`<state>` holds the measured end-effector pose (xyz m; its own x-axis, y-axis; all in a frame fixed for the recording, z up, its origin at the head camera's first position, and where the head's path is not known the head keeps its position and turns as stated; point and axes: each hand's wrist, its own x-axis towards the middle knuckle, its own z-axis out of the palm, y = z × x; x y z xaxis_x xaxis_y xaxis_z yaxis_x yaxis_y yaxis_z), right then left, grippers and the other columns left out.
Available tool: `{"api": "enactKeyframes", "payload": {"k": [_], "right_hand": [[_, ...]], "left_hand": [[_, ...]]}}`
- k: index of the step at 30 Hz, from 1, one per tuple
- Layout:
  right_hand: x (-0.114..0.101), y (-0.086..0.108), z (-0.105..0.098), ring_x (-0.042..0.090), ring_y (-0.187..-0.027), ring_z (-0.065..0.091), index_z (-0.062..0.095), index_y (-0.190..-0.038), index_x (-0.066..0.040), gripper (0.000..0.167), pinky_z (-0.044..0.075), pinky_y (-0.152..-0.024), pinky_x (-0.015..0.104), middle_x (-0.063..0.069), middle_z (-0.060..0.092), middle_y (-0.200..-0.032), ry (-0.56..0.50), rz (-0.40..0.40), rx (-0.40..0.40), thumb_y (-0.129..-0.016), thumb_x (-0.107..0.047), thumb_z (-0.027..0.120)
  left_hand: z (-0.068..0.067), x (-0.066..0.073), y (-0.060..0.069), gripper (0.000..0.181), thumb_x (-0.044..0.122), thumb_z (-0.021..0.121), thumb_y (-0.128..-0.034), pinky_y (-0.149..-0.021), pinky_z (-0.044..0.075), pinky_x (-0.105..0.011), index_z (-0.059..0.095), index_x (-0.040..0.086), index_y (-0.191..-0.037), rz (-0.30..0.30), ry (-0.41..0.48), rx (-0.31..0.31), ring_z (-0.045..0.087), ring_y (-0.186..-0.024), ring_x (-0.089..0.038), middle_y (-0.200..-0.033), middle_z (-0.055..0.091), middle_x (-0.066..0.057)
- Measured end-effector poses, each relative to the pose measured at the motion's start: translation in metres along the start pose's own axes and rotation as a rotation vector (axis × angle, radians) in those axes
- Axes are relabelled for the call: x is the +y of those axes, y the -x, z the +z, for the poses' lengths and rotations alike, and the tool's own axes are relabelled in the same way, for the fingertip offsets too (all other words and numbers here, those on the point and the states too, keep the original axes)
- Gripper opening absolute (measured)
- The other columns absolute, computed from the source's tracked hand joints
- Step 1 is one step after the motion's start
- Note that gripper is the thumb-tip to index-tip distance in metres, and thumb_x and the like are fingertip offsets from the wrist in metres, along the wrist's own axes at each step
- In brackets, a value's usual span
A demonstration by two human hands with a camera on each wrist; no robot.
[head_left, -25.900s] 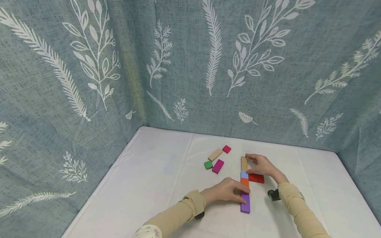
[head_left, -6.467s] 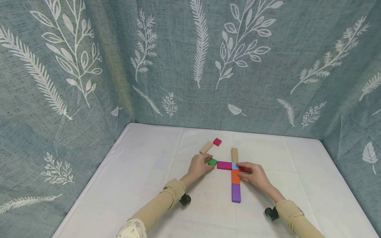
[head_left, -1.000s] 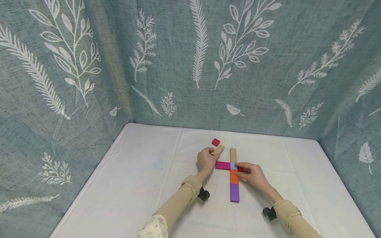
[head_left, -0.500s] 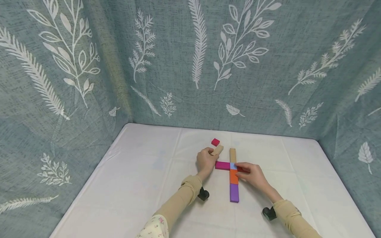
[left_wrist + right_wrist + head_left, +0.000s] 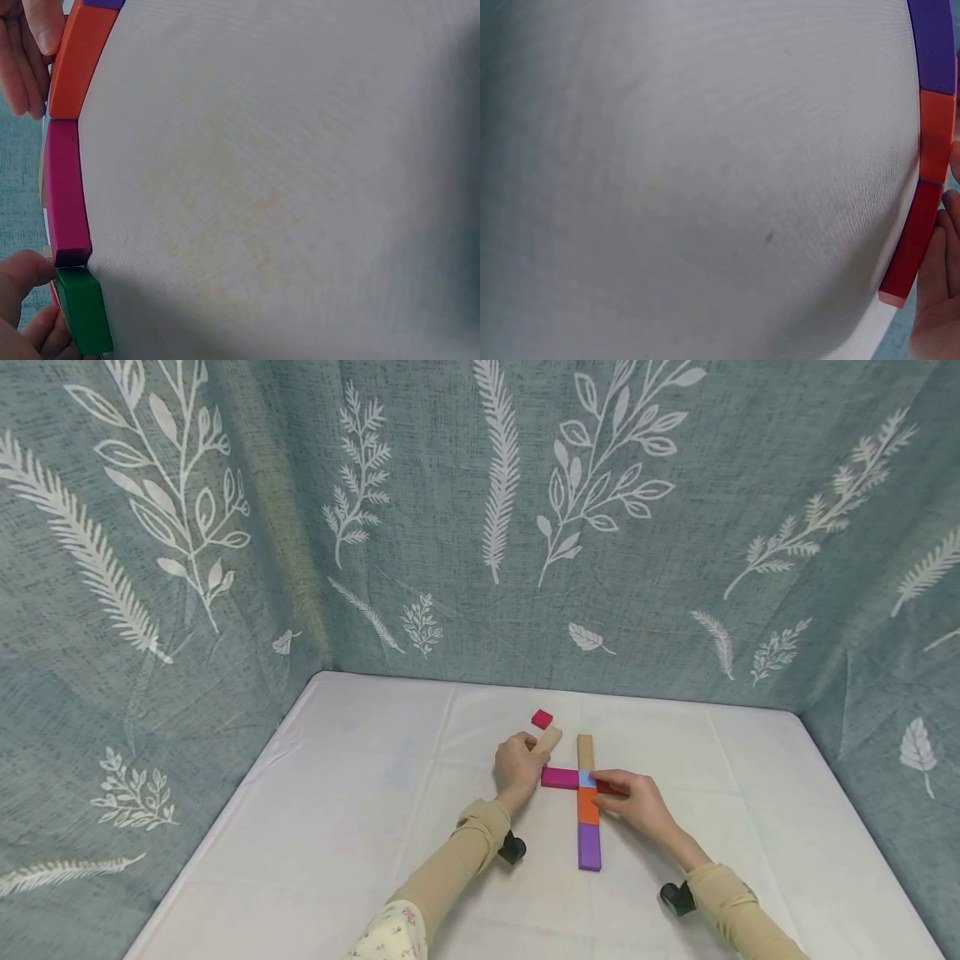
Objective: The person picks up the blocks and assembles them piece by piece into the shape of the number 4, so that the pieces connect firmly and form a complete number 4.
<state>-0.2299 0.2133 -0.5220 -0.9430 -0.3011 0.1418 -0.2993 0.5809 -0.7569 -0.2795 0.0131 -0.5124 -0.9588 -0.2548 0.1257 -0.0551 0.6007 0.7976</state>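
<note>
In the head view my left hand (image 5: 519, 767) has finger and thumb at the near end of a pale wooden block (image 5: 550, 739), pinching it. A green block (image 5: 84, 311), which the left hand hides from the head view, touches the end of a magenta block (image 5: 559, 778). My right hand (image 5: 637, 799) rests over the dark red block (image 5: 913, 244). Its fingertips reach the light blue block (image 5: 587, 779) and its thumb lies by the orange block (image 5: 588, 807). The purple block (image 5: 589, 847) and a tan block (image 5: 585, 752) continue this cross shape.
A small crimson block (image 5: 542, 719) lies behind the pale one, outside the cross. All blocks lie on a white cloth-covered table (image 5: 360, 827). A blue-green leaf-patterned curtain (image 5: 450, 527) hangs along the back and sides.
Since 6.5 seconds ago the left hand has gone from the green block to the pale block, which has shifted right and nearer. Over the last second both hands stay nearly still.
</note>
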Motion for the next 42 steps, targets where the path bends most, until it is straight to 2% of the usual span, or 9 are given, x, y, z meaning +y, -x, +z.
{"api": "enactKeyframes", "payload": {"k": [12,28,42], "right_hand": [[-0.0006,0.0003,0.0003,0.032,-0.112,0.061,0.065,-0.12,-0.003,0.04,0.051,-0.093,0.042,0.016,0.066,-0.119,0.001,0.004,-0.004,-0.081,-0.011,0.073],[-0.0009,0.0011,0.0006,0.032,-0.112,0.062,0.065,-0.119,-0.003,0.04,0.051,-0.092,0.042,0.016,0.066,-0.119,0.004,0.0,0.002,-0.081,-0.01,0.073],[-0.0015,0.0022,0.0009,0.032,-0.112,0.062,0.065,-0.12,-0.003,0.04,0.051,-0.093,0.043,0.016,0.066,-0.119,-0.001,0.0,0.002,-0.082,-0.01,0.073]], "left_hand": [[-0.0013,-0.0021,0.0018,0.022,0.019,0.078,-0.0756,-0.061,0.047,-0.027,0.071,0.007,-0.092,0.016,-0.034,-0.036,0.062,-0.073,-0.016,-0.082,0.07,-0.004],[-0.0033,-0.003,0.0015,0.02,0.021,0.079,-0.0758,-0.06,0.046,-0.025,0.069,0.008,-0.087,0.018,-0.048,-0.055,0.059,-0.071,-0.013,-0.079,0.068,-0.001],[-0.0055,-0.0057,0.0021,0.019,0.02,0.079,-0.0745,-0.056,0.043,-0.022,0.069,0.007,-0.084,0.049,-0.057,-0.06,0.057,-0.067,-0.011,-0.075,0.067,0.0]]}}
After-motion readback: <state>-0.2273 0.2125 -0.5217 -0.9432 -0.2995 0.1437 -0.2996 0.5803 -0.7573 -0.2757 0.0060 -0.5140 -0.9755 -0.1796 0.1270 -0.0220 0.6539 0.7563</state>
